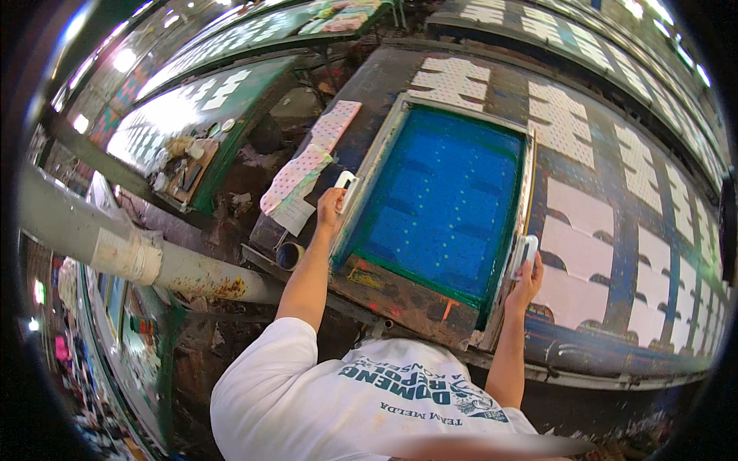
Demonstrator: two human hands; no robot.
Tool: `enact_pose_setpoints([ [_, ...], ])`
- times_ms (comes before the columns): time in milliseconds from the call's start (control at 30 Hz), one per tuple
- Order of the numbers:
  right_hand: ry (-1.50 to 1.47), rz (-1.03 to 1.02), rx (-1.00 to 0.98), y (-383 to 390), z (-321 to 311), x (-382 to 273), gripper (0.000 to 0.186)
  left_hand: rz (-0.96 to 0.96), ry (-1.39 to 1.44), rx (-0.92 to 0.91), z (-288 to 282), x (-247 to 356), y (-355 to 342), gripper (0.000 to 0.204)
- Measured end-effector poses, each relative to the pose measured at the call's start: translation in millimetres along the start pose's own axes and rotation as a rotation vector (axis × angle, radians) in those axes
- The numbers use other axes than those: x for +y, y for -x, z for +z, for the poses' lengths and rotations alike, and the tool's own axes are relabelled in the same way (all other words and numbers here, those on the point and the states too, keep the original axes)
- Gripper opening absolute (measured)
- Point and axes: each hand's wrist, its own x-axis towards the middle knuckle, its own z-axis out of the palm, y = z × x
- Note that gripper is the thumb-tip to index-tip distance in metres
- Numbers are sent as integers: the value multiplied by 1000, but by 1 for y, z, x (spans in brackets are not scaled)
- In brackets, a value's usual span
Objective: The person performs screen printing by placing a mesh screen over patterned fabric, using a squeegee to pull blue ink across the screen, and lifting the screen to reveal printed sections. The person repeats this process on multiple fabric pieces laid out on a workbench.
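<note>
A silk-screen printing frame lies on the long dark table before me, its blue mesh marked with rows of pale dots. On its left side rail, my left hand is closed around a white handle. My right hand grips a matching white handle on the right rail. A brown, paint-stained strip forms the near end of the frame. Whatever lies beneath the mesh is mostly hidden; dark curved shapes show through it.
Dotted cut fabric pieces lie beyond the frame, and plain pink pieces to its right. Dotted cloth and a round container sit at the left table edge. A thick pipe crosses at left. Other tables stand farther off.
</note>
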Motion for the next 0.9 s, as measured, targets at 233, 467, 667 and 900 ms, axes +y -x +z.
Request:
enact_pose_setpoints([
  [233, 12, -22, -1, -1, 2, -2, 44, 13, 14, -13, 2, 1, 0, 28],
  [467, 33, -34, 19, -3, 3, -2, 44, -20, -17, -3, 2, 2, -2, 27],
  [667, 46, -1, 49, -6, 2, 0, 43, -31, -1, -17, 3, 1, -3, 28],
  [900, 53, -47, 18, -10, 1, 6, 43, 3, -2, -60, 3, 5, -1, 30],
])
